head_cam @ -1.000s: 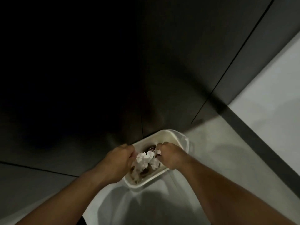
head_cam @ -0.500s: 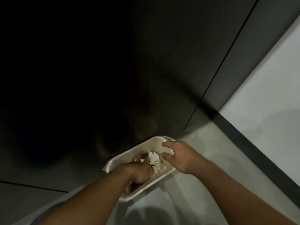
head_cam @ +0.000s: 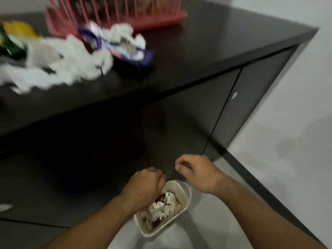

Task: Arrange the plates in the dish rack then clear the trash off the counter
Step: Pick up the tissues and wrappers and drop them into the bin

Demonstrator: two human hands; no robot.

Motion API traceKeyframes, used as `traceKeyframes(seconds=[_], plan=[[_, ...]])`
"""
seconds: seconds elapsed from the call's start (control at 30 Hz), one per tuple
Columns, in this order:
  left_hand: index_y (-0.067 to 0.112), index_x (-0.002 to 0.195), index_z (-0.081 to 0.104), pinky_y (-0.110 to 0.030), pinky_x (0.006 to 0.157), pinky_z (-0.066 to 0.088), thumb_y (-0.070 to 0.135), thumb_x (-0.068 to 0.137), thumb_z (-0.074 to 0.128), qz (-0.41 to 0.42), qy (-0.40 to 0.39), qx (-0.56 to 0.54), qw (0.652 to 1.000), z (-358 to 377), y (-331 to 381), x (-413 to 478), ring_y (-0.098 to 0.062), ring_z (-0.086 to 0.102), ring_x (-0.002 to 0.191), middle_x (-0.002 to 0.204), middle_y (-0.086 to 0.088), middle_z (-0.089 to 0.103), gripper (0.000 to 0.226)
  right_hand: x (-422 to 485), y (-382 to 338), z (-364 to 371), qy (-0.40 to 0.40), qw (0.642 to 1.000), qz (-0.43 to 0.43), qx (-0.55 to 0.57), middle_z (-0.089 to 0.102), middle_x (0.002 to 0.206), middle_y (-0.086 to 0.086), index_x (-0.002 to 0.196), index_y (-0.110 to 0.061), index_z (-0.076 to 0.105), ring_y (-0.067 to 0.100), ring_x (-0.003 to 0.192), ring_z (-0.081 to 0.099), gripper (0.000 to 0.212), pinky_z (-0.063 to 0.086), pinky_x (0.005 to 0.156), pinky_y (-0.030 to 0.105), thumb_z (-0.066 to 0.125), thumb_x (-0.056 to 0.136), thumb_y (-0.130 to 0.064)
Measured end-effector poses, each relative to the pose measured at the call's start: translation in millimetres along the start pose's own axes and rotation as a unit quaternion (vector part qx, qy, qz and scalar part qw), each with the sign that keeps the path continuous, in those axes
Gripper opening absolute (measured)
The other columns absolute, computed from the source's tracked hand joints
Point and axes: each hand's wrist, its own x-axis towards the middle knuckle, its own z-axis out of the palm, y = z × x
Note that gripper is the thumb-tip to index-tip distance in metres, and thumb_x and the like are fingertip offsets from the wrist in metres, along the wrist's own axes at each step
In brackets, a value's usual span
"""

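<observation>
A small white bin (head_cam: 162,230) stands on the floor against the dark cabinet, with crumpled white tissue (head_cam: 159,207) and something brown inside. My left hand (head_cam: 143,187) hovers over its left rim, closed in a fist with nothing visible in it. My right hand (head_cam: 197,173) is raised beyond the bin's far end, fingers loosely curled and empty. Up on the dark counter (head_cam: 215,42) lie crumpled white paper (head_cam: 68,63), a purple wrapper (head_cam: 125,49) and a yellow-green packet (head_cam: 14,36). Behind them stands the pink dish rack (head_cam: 125,15), too blurred to show its contents.
Dark cabinet doors (head_cam: 188,123) with a round knob (head_cam: 234,95) face me below the counter. Pale floor (head_cam: 287,141) spreads to the right past the cabinet's corner. The counter's front edge overhangs above my hands.
The view has tilted up, bringing the counter, trash and rack into sight. Both hands have lifted out of the bin, leaving the tissue inside.
</observation>
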Motion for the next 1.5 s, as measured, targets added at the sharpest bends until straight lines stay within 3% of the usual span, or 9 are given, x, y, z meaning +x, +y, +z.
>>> traceKeyframes(seconds=[0.3,0.5,0.6,0.8,0.97,1.13,1.23,1.4,1.5], plan=[[0.025,0.094,0.056,-0.036,0.076,0.049,0.047,0.098,0.034,0.071,0.078,0.048,0.993,-216.0,88.2,-73.7,-0.017,0.060,0.089,0.097,0.006,0.057,0.032,-80.1,-154.6,-135.8,0.067,0.997,-0.036,-0.023,0.057,0.111,-0.011,0.118,-0.030,0.062,0.002,0.100,0.056,0.021,0.049,0.087,0.023,0.055,0.098,-0.033],[0.024,0.089,0.057,-0.036,0.074,0.047,0.041,0.098,0.040,0.089,0.145,0.003,0.985,-311.5,90.2,-100.1,-0.015,0.056,0.081,0.089,0.005,0.056,0.026,-104.3,-226.9,-179.1,0.092,0.993,-0.060,-0.029,0.055,0.111,-0.013,0.121,-0.032,0.060,0.002,0.100,0.055,0.026,0.046,0.081,0.017,0.061,0.095,-0.033],[0.023,0.084,0.056,-0.036,0.072,0.046,0.039,0.098,0.042,0.080,0.170,-0.005,0.982,-327.1,73.9,-108.6,-0.014,0.054,0.078,0.084,0.006,0.054,0.026,-107.4,-241.3,-173.9,0.113,0.991,-0.063,-0.042,0.053,0.111,-0.013,0.122,-0.031,0.059,0.003,0.102,0.054,0.029,0.041,0.075,0.012,0.063,0.093,-0.032],[0.022,0.094,0.064,-0.038,0.078,0.049,0.038,0.098,0.044,0.052,0.179,-0.020,0.982,-336.8,48.6,-109.2,-0.012,0.057,0.086,0.093,0.006,0.060,0.026,-93.2,-248.0,-151.3,0.100,0.992,-0.035,-0.070,0.048,0.124,-0.014,0.127,-0.032,0.055,0.003,0.107,0.049,0.036,0.045,0.089,0.022,0.062,0.093,-0.038],[0.022,0.094,0.065,-0.034,0.076,0.048,0.037,0.098,0.046,0.023,0.200,-0.024,0.979,-351.9,42.4,-94.5,-0.009,0.056,0.084,0.093,0.009,0.059,0.025,-45.7,-256.1,-156.0,0.118,0.986,-0.070,-0.094,0.048,0.120,-0.009,0.114,-0.026,0.060,0.010,0.108,0.049,0.023,0.046,0.090,0.026,0.064,0.092,-0.033],[0.025,0.094,0.065,-0.033,0.075,0.049,0.037,0.097,0.047,-0.023,0.225,-0.024,0.974,-360.1,35.6,-80.3,-0.008,0.055,0.081,0.092,0.011,0.057,0.022,3.7,-259.8,-152.4,0.084,0.978,-0.067,-0.181,0.050,0.125,0.001,0.129,-0.024,0.045,0.021,0.112,0.046,0.046,0.046,0.092,0.038,0.062,0.090,-0.043],[0.024,0.094,0.065,-0.036,0.075,0.050,0.035,0.096,0.048,-0.040,0.237,-0.021,0.971,-360.3,31.6,-71.1,-0.010,0.057,0.082,0.093,0.010,0.058,0.021,18.5,-256.0,-150.4,0.056,0.970,-0.078,-0.224,0.051,0.128,0.004,0.135,-0.024,0.039,0.024,0.114,0.048,0.051,0.045,0.093,0.040,0.061,0.091,-0.038],[0.022,0.096,0.066,-0.033,0.074,0.049,0.033,0.097,0.048,-0.051,0.249,-0.026,0.967,-359.7,35.3,-59.4,-0.010,0.056,0.082,0.094,0.010,0.058,0.020,28.0,-260.8,-174.3,0.040,0.983,-0.131,-0.124,0.057,0.121,0.003,0.132,-0.022,0.048,0.022,0.104,0.057,0.039,0.049,0.085,0.033,0.051,0.094,-0.018],[0.021,0.097,0.066,-0.034,0.076,0.050,0.033,0.097,0.048,-0.047,0.257,-0.029,0.965,-366.1,37.2,-47.9,-0.009,0.056,0.083,0.095,0.010,0.059,0.022,28.9,-269.1,-195.3,0.060,0.983,-0.154,-0.080,0.059,0.106,-0.001,0.119,-0.019,0.060,0.015,0.089,0.057,0.028,0.049,0.076,0.028,0.050,0.093,-0.016]])
